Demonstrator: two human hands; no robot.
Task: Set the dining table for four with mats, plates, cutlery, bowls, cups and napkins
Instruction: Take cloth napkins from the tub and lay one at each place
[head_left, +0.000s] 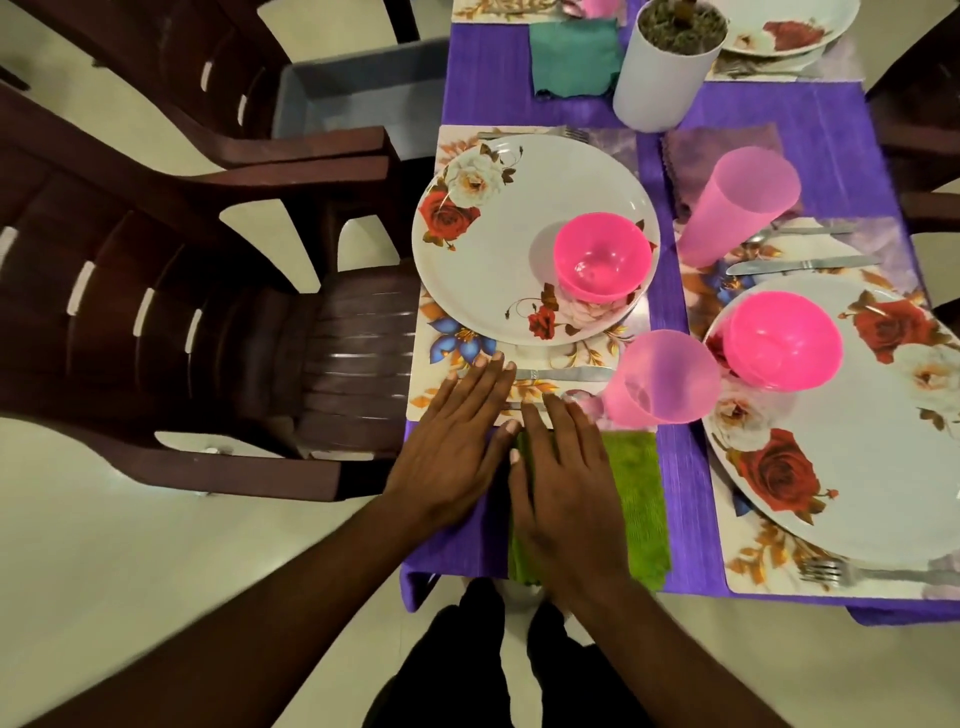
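Observation:
A green napkin (636, 499) lies on the purple tablecloth (670, 291) at the near edge. My right hand (566, 483) lies flat on it, fingers straight. My left hand (452, 447) lies flat beside it, its fingertips over the edge of a floral mat (441, 332). On that mat sits a floral plate (498, 249) holding a pink bowl (602, 257), with a knife (561, 373) below it and a fork (535, 134) above. A pink cup (665, 379) stands just right of the mat. To the right, another plate (857, 467) holds a pink bowl (782, 340).
A second pink cup (737, 205) stands on a purple napkin (727, 150). A white plant pot (670, 67) and a teal napkin (574, 57) are further back. Dark brown chairs (182, 291) stand left of the table, with a grey bin (363, 88) behind them.

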